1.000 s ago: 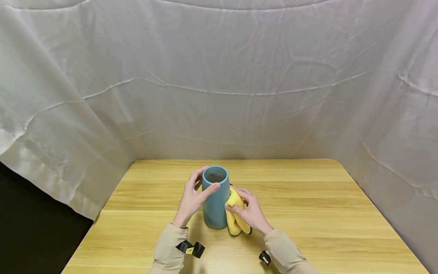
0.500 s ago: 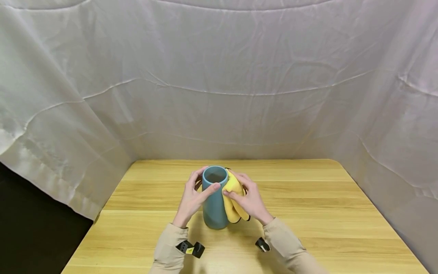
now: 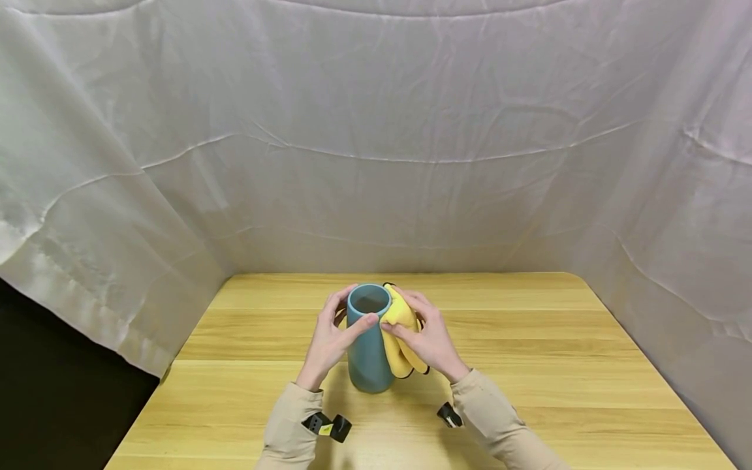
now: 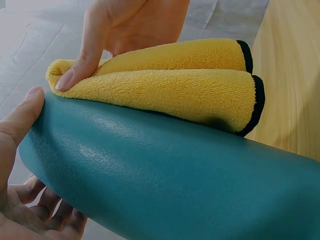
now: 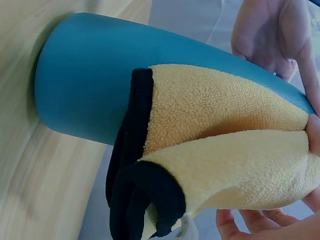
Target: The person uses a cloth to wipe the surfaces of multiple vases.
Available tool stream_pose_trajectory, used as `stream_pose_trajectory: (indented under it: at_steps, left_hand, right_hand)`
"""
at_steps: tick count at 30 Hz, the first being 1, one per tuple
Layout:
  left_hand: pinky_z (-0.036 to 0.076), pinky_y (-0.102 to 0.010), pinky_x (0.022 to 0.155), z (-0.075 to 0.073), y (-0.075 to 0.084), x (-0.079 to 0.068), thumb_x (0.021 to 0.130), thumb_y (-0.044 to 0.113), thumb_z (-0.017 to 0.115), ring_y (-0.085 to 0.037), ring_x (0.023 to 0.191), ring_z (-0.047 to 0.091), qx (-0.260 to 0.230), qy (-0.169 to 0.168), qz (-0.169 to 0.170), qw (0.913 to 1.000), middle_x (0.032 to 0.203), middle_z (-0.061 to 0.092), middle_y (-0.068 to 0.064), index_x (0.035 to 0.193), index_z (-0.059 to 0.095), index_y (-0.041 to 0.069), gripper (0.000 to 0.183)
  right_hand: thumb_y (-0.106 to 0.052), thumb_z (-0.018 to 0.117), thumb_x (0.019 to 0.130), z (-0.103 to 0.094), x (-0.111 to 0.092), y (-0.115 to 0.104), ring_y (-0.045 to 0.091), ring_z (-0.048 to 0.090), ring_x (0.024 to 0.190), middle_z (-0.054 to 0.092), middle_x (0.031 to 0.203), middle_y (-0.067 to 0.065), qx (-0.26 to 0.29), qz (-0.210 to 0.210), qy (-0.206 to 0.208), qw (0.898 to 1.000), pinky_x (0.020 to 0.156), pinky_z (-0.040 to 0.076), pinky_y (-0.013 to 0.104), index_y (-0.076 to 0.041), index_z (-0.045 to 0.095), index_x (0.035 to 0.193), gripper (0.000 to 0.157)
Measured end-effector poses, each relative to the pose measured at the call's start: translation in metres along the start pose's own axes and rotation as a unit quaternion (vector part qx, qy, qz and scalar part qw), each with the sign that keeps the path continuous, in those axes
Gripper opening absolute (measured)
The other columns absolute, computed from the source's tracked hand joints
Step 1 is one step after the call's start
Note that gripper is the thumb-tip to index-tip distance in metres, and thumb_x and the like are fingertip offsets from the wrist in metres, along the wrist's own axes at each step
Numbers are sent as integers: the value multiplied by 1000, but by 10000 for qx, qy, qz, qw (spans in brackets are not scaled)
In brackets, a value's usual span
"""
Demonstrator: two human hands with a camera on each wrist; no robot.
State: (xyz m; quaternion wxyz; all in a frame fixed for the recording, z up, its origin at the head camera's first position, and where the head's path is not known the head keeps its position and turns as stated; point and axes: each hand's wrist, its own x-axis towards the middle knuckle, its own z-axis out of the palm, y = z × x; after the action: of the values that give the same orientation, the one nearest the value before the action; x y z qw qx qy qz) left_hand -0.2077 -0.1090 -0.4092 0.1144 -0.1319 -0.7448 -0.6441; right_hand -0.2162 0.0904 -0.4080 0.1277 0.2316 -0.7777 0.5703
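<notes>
A tall blue-green vase (image 3: 367, 362) stands upright on the table, its round mouth facing up. My left hand (image 3: 328, 339) grips it near the top, the thumb on the front and the fingers around the far left side. In my right hand (image 3: 431, 336) is a folded yellow cloth (image 3: 399, 346) with black edging, pressed to the vase's upper right side. The left wrist view shows the right thumb pinching the fold of the cloth (image 4: 165, 95) close to the vase's rim. From the right wrist view, the black-edged end of the cloth (image 5: 225, 105) hangs along the vase wall.
The wooden table (image 3: 558, 365) extends around the vase on both sides. Pale grey curtains (image 3: 411, 196) hang behind it and at the sides. A black camera (image 3: 329, 426) sits on the left wrist and another camera (image 3: 450, 415) on the right wrist.
My right hand has slid the yellow cloth up the vase's right side toward the rim, mostly in the first half second. The left hand and the vase have stayed in place.
</notes>
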Motion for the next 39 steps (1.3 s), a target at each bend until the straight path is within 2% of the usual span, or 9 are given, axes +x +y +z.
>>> stream_pose_trajectory:
  at_steps: [5,12,18,29,35,39]
  left_hand:
    - [37,-54,117,0,0,-1,85,18,81,-28,126,53,-3,1,-73,10000,134,57,-10,142,54,16,62]
    - [36,-55,118,0,1,-1,85,19,81,-28,127,52,-17,-9,-143,9999,136,57,-9,142,54,17,63]
    - [35,-56,119,-1,0,-1,86,20,80,-28,128,51,8,-34,-162,9999,137,56,-9,143,53,18,63]
    - [34,-58,119,1,2,-2,87,21,79,-30,132,50,90,16,-149,9998,138,54,-11,145,51,15,65]
    - [35,-54,120,9,9,-5,87,21,79,-32,133,53,281,341,-87,9990,140,56,-15,147,45,7,70]
    - [40,-53,116,17,16,-8,84,28,82,-33,131,55,698,692,-37,9952,136,58,-16,143,46,4,74]
  right_hand:
    - [-14,82,85,1,-5,7,29,62,114,64,132,15,-41,34,7,10000,90,54,28,-10,60,140,60]
    - [-17,83,83,6,-20,31,26,63,107,66,129,15,-142,367,-90,9992,84,54,24,-9,62,138,59]
    - [-17,84,82,12,-32,48,27,62,111,66,128,14,-148,633,-189,9977,85,53,23,-9,62,138,60]
    - [-16,84,83,13,-34,51,26,61,111,65,129,14,-135,762,-238,9967,86,52,25,-11,60,140,62]
    - [-17,83,83,13,-34,53,24,61,109,65,129,13,-91,786,-218,9966,86,53,24,-11,60,140,62]
    - [-16,83,83,13,-35,53,21,61,106,65,128,14,-75,701,-169,9974,84,53,24,-11,61,139,61]
